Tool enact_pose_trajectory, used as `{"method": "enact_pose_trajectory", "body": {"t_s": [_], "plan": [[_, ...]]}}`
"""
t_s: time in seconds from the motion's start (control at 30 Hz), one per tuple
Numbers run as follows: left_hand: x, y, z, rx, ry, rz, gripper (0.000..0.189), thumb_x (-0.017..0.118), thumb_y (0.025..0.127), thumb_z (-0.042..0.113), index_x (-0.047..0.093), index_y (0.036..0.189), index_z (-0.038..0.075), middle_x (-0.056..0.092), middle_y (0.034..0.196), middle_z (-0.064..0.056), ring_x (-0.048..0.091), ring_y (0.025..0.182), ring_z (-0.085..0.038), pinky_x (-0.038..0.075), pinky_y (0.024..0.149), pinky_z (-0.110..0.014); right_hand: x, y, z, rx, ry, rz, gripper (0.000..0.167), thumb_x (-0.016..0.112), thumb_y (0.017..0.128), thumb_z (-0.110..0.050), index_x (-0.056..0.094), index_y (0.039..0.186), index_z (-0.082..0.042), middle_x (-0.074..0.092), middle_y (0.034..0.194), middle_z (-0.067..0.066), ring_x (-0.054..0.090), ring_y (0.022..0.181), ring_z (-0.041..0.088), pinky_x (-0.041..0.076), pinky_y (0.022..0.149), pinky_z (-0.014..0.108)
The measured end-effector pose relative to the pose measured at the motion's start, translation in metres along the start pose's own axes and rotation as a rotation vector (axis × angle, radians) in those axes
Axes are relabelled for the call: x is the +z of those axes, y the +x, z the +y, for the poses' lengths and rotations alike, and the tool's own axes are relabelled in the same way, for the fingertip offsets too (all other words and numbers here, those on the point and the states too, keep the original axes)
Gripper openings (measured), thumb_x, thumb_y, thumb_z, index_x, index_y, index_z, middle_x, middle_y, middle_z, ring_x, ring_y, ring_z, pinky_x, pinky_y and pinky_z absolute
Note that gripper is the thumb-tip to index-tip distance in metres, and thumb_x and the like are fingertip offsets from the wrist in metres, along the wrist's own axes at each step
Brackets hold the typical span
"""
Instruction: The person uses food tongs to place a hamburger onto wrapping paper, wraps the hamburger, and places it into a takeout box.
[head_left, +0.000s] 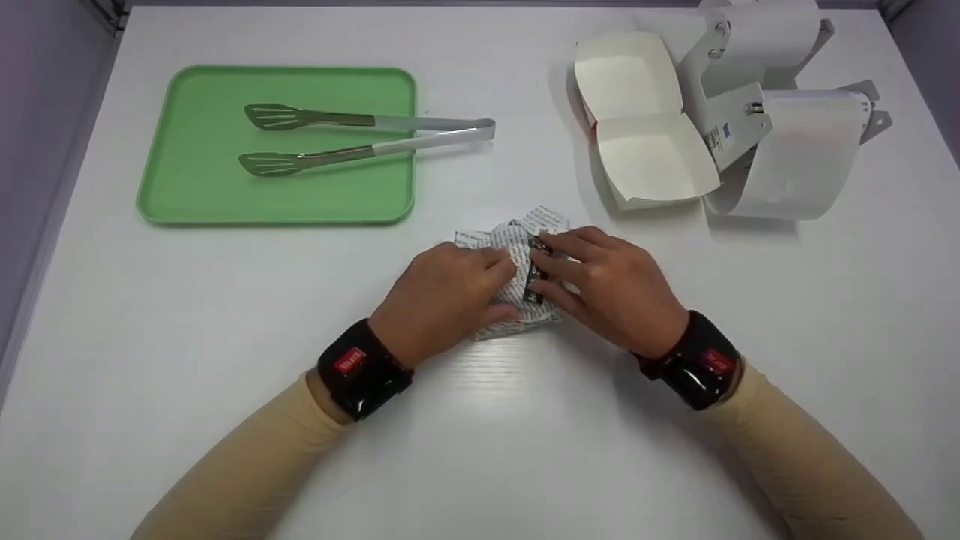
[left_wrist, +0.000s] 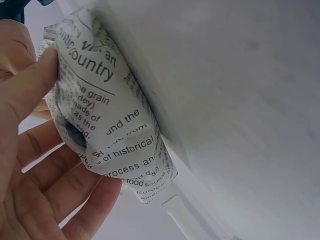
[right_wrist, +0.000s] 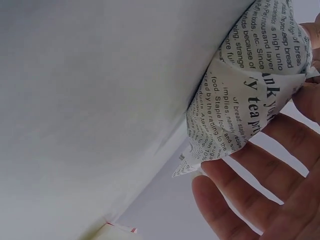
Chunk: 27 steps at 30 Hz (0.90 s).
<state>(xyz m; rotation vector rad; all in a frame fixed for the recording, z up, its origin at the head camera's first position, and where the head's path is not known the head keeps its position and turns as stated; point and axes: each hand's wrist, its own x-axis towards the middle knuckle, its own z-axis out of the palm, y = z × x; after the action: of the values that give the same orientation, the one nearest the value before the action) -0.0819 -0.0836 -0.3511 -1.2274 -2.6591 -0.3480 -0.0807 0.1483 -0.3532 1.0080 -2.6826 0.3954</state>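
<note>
A packet wrapped in newsprint-patterned paper (head_left: 512, 241) rests on the table between the hands, its loose paper corners sticking out. A narrow dark label strip (head_left: 535, 271) lies along its top. My left hand (head_left: 448, 294) holds the packet's left side. In the left wrist view, the thumb and fingers reach around the printed wrapper (left_wrist: 107, 115), where a small dark patch shows through. From the other side, my right hand (head_left: 622, 281) grips the packet, fingertips on the dark strip. Its fingers lie against the folded wrapper (right_wrist: 240, 95) in the right wrist view.
A green tray (head_left: 187, 199) stands at the back left. Metal tongs (head_left: 375, 141) lie across it, their bent end past its right edge. At the back right sit an open paper box (head_left: 652, 157) and a holder with two white rolls (head_left: 806, 150).
</note>
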Motion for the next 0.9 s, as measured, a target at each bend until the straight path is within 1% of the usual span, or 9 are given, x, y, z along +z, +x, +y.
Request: {"method": "enact_pose_trajectory", "body": {"t_s": [0.1,0.23,0.4,0.47,0.67,0.77,0.9], "plan": [[0.0006,0.0000,0.0000,0.002,0.000,-0.002,0.039,0.074,0.089,0.044,0.067,0.102,0.008,0.072,0.095,-0.002,0.068,0.075,-0.020,0.056,0.073,-0.036,0.0001,0.0003,-0.0017,0.001,-0.023,-0.007,0.035,0.069,0.097,-0.035,0.075,0.122,-0.012,0.074,0.123,0.010,0.070,0.109,0.024,0.059,0.089,0.039],[0.0002,0.0006,0.0004,0.006,0.003,-0.002,0.039,0.073,0.090,0.044,0.067,0.104,0.009,0.073,0.098,-0.002,0.069,0.080,-0.020,0.056,0.075,-0.037,-0.0003,0.0007,-0.0041,-0.022,-0.075,-0.009,0.033,0.069,0.097,-0.032,0.076,0.120,-0.010,0.075,0.121,0.011,0.070,0.106,0.025,0.060,0.086,0.041],[0.0009,0.0005,0.0000,0.002,-0.009,-0.007,0.039,0.072,0.090,0.045,0.067,0.103,0.009,0.073,0.096,-0.002,0.069,0.078,-0.020,0.056,0.075,-0.036,-0.0002,-0.0001,-0.0062,-0.066,-0.148,-0.012,0.032,0.069,0.097,-0.032,0.076,0.118,-0.008,0.075,0.119,0.013,0.071,0.104,0.027,0.061,0.081,0.043],[0.0015,0.0001,-0.0004,0.002,-0.008,-0.006,0.038,0.072,0.091,0.045,0.067,0.102,0.009,0.073,0.098,-0.002,0.069,0.079,-0.020,0.057,0.076,-0.036,-0.0002,-0.0007,-0.0065,-0.066,-0.147,-0.016,0.036,0.069,0.097,-0.036,0.076,0.119,-0.008,0.074,0.120,0.013,0.071,0.105,0.027,0.061,0.081,0.043],[0.0004,0.0003,-0.0025,0.026,0.000,0.019,0.036,0.070,0.093,0.043,0.070,0.106,0.009,0.076,0.112,-0.004,0.074,0.096,-0.018,0.058,0.081,-0.036,-0.0021,-0.0022,-0.0071,-0.035,-0.135,-0.048,0.048,0.069,0.093,-0.048,0.074,0.122,-0.010,0.073,0.124,0.013,0.070,0.110,0.028,0.060,0.087,0.044],[-0.0024,0.0004,-0.0041,0.033,-0.017,0.021,0.032,0.070,0.095,0.040,0.072,0.107,0.011,0.076,0.114,-0.003,0.074,0.100,-0.018,0.058,0.084,-0.037,-0.0028,-0.0021,-0.0073,-0.023,-0.137,-0.063,0.050,0.067,0.094,-0.050,0.074,0.124,-0.010,0.072,0.126,0.013,0.070,0.112,0.029,0.060,0.088,0.045],[-0.0061,0.0006,-0.0046,0.063,-0.059,0.027,0.020,0.069,0.097,0.028,0.074,0.108,0.012,0.077,0.111,-0.002,0.073,0.103,-0.018,0.056,0.091,-0.037,-0.0033,-0.0022,-0.0072,-0.033,-0.149,-0.068,0.050,0.065,0.095,-0.050,0.073,0.125,-0.011,0.072,0.126,0.013,0.069,0.111,0.028,0.060,0.085,0.044]]}}
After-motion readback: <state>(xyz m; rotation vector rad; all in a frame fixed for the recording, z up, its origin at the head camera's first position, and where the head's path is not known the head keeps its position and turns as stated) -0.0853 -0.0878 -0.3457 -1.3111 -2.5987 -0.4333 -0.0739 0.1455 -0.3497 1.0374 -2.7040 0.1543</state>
